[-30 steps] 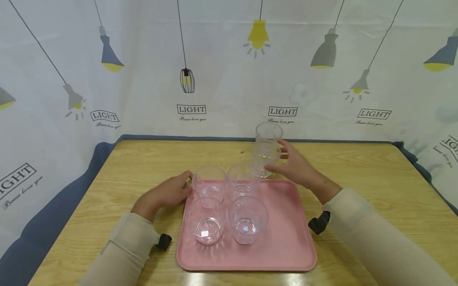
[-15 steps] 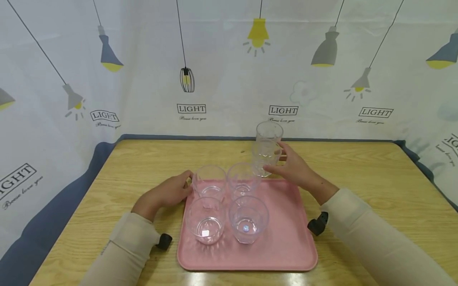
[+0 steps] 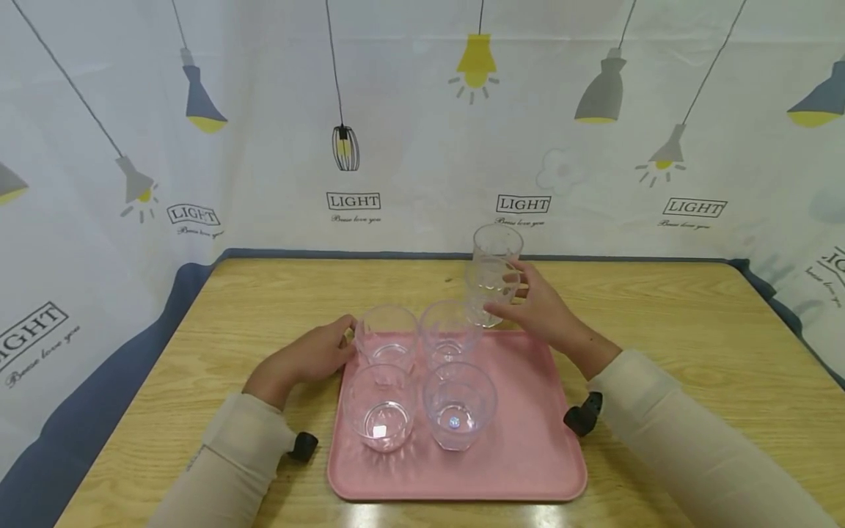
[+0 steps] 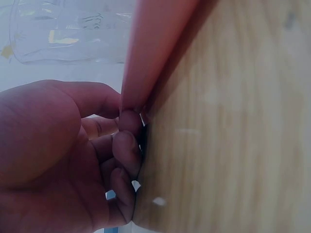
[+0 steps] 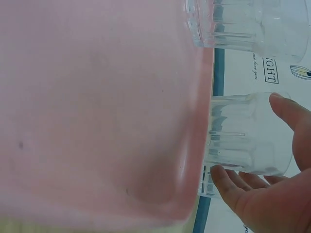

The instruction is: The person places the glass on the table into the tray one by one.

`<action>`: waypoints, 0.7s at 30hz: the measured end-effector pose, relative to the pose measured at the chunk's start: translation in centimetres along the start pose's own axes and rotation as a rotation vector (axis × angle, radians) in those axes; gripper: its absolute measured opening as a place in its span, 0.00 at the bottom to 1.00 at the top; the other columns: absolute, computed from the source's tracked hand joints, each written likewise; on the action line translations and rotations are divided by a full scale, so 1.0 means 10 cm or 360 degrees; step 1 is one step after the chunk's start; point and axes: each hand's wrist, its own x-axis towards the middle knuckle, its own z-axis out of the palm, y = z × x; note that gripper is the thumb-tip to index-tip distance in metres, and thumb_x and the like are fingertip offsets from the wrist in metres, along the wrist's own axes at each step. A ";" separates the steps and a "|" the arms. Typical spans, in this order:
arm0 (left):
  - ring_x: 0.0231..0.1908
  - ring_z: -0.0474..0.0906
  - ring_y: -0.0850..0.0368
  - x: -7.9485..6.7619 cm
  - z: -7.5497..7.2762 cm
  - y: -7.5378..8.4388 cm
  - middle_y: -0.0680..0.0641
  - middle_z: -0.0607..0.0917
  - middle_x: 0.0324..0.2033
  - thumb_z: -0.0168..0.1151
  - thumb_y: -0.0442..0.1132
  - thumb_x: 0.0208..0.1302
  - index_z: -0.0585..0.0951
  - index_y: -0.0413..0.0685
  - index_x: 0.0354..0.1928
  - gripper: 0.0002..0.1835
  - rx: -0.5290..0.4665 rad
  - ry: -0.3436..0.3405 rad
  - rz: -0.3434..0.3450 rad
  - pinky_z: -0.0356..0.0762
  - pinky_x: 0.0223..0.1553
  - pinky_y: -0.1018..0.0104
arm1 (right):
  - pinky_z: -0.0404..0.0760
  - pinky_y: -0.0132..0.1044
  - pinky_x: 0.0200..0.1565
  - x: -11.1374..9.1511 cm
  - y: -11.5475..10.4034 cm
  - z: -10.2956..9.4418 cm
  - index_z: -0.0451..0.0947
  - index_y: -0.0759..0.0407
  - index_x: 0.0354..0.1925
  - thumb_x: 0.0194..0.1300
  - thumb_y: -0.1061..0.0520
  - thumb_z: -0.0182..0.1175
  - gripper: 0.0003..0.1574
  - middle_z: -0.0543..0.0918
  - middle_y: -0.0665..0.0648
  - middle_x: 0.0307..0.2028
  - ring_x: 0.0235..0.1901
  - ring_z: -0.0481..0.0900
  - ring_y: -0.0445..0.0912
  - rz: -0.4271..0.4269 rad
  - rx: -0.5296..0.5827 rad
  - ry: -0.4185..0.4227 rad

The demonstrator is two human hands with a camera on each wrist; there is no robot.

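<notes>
In the head view, my left hand (image 3: pixel 313 348) is at the back left corner of the pink tray (image 3: pixel 528 469). In the left wrist view its thumb lies on the tray's rim and the curled fingers bear against the outer edge. My right hand (image 3: pixel 538 304) reaches past the tray's back edge to a clear tumbler (image 3: pixel 484 286) standing upright there. Thumb and fingers lie on opposite sides of this tumbler in the right wrist view. Another clear tumbler (image 3: pixel 498 238) stands right behind it, partly hidden.
Several clear tumblers stand upright on the tray's left half, among them a front left one (image 3: pixel 381 411) and a front right one (image 3: pixel 460 411). The wooden table (image 3: pixel 660 308) extends around the tray. A cloth printed with lamps (image 3: pixel 422 95) hangs behind the table.
My right hand has moved slightly left and closed in around the nearer tumbler behind the tray. The left hand and the tumblers on the tray have stayed in place.
</notes>
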 end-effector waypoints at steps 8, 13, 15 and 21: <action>0.25 0.69 0.56 -0.01 0.01 0.01 0.49 0.74 0.25 0.48 0.39 0.76 0.69 0.46 0.61 0.16 0.0003 -0.0005 0.0000 0.69 0.31 0.63 | 0.74 0.56 0.63 -0.02 0.03 0.02 0.47 0.55 0.77 0.60 0.46 0.72 0.60 0.64 0.64 0.71 0.67 0.69 0.62 0.0008 0.0051 0.0022; 0.24 0.69 0.56 0.00 0.01 0.00 0.49 0.74 0.25 0.48 0.39 0.76 0.69 0.46 0.60 0.15 0.0009 -0.0001 -0.0001 0.69 0.30 0.63 | 0.75 0.56 0.62 -0.05 0.04 -0.01 0.47 0.55 0.77 0.60 0.47 0.73 0.60 0.64 0.63 0.71 0.67 0.69 0.61 0.0006 0.0083 0.0025; 0.24 0.69 0.56 0.00 0.01 0.00 0.50 0.74 0.25 0.48 0.39 0.75 0.69 0.46 0.60 0.15 0.0013 -0.0001 0.0008 0.69 0.30 0.64 | 0.75 0.56 0.62 -0.07 0.05 -0.02 0.47 0.55 0.76 0.59 0.47 0.73 0.60 0.64 0.64 0.71 0.67 0.70 0.61 -0.0002 0.0081 0.0030; 0.24 0.69 0.56 0.01 0.01 -0.02 0.49 0.75 0.26 0.48 0.38 0.75 0.69 0.47 0.60 0.15 0.0009 0.0002 0.0006 0.69 0.30 0.63 | 0.75 0.55 0.62 -0.16 0.02 -0.06 0.47 0.56 0.76 0.60 0.49 0.73 0.60 0.64 0.63 0.71 0.66 0.70 0.61 -0.0034 0.0126 0.0043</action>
